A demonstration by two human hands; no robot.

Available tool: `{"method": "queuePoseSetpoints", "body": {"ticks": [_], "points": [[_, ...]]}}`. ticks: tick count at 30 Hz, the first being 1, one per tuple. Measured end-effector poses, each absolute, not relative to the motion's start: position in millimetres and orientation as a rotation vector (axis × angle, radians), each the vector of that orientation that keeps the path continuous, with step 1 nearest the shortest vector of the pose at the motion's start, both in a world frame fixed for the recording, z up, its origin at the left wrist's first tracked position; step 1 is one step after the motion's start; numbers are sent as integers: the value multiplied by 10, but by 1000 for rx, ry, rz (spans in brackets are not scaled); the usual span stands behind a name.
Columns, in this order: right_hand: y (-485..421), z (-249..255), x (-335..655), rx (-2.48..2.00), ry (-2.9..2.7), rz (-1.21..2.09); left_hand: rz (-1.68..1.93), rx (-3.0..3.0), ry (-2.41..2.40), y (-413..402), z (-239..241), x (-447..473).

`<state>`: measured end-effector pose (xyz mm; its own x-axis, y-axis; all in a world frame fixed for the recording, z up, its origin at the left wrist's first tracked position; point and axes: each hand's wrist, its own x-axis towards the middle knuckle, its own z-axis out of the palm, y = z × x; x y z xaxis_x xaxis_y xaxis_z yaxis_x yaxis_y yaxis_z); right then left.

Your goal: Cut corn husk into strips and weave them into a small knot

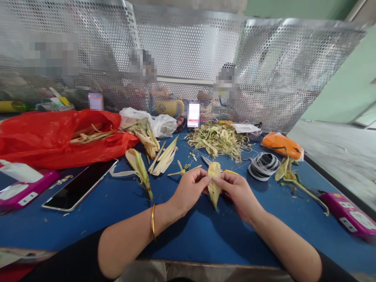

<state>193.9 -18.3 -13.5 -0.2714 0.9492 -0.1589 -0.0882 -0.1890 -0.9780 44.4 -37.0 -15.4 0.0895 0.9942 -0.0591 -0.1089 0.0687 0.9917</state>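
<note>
My left hand (189, 187) and my right hand (235, 188) meet over the blue table (188, 231), both pinching a folded pale yellow corn husk piece (214, 184) that hangs down between them. A gold bangle sits on my left wrist. Just behind the husk piece lies a pair of scissors (207, 159), partly hidden. Loose husk strips (164, 156) and a whole husk leaf (139, 166) lie to the left of my hands.
A red plastic bag (53, 137) with husks lies at the left, a black phone (80, 184) near it. A heap of shredded husk (219, 139), a coil of band (263, 165), an orange packet (282, 145) and pink devices (348, 213) surround. People sit behind a perforated metal screen (188, 58).
</note>
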Motion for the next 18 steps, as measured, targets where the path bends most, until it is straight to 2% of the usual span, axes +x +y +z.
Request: {"method": "queuePoseSetpoints", "body": {"ticks": [13,18], "points": [[-230,-79,1930,-918,-1142,1820,1200,1081,1067,-378,-165,491],[-287,46,2024,-814,-1154,1802,1270,1086,1191,-319,-200,433]]}}
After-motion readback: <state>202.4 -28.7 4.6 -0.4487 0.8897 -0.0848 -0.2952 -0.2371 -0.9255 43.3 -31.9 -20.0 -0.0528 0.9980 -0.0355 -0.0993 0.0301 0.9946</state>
